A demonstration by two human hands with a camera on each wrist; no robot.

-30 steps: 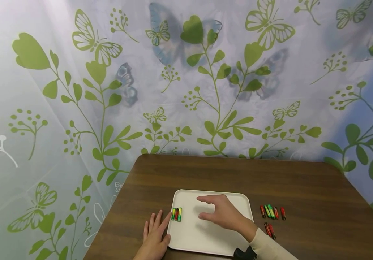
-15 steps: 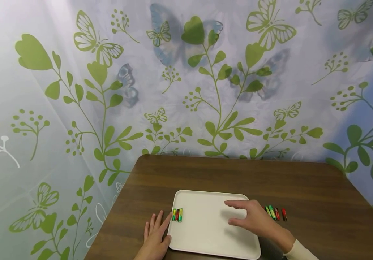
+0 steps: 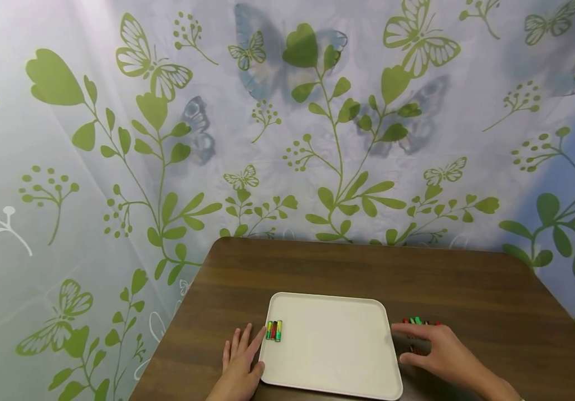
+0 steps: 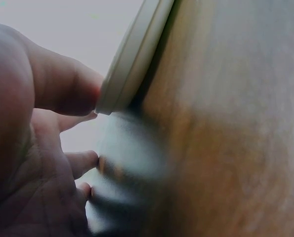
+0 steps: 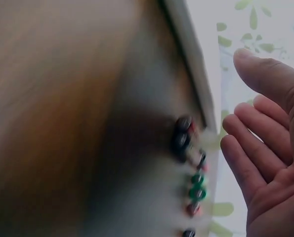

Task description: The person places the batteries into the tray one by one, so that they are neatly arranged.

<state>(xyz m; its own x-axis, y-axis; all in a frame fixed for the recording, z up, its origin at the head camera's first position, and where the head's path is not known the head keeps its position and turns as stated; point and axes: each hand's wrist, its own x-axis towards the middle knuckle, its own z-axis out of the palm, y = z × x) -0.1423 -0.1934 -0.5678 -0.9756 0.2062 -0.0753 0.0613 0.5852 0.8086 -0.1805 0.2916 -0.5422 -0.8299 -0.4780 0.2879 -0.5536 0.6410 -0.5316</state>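
My left hand (image 3: 239, 365) lies with spread fingers at the left side of a white tray (image 3: 337, 345); in the left wrist view its thumb touches the tray's rim (image 4: 129, 59). Three batteries (image 3: 274, 330), green-yellow and red, lie side by side at the tray's left edge. My right hand (image 3: 443, 353) hovers past the tray's right edge with thumb and fingers apart, holding nothing. It partly hides several red and green batteries (image 3: 417, 321) on the table. In the right wrist view those batteries (image 5: 197, 192) show end-on, beyond the fingers.
A dark brown wooden table (image 3: 357, 267) carries the tray and the loose batteries. Behind it and to the left hangs a pale curtain (image 3: 267, 139) printed with green leaves and butterflies.
My right hand has moved right, from above the middle of the tray to over the batteries on the table, its fingers staying apart. My left hand has stayed at the tray's side.
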